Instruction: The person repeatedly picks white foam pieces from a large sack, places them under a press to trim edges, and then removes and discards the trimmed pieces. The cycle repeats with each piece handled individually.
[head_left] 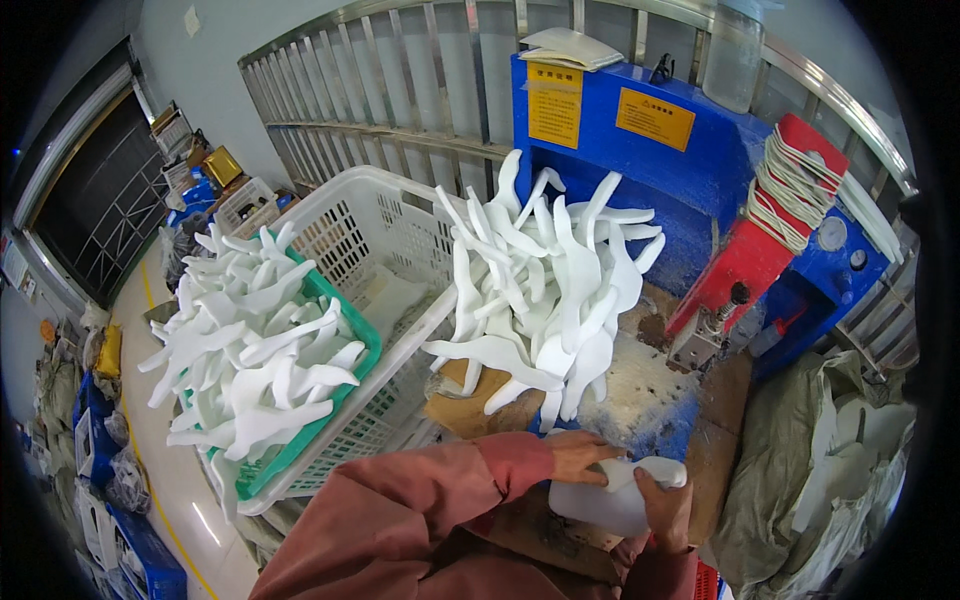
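Note:
A smooth white piece (603,507), rounded at its right end, sits low in front of me; its exact kind I cannot tell. My left hand (578,458) lies over its upper left edge, fingers curled onto it. My right hand (668,508) grips its right end, thumb on top. Just beyond my hands rises a loose heap of curved white foam-like pieces (560,270), several poking out at odd angles. Part of the held piece is hidden behind my fingers.
A blue machine (640,165) with a red arm (745,235) wound with pale cord stands beyond the heap. Left of it, a white crate (345,230) carries a green basket (365,335) piled with similar pieces. Sacks (800,450) lie at right. A metal railing (400,90) runs behind.

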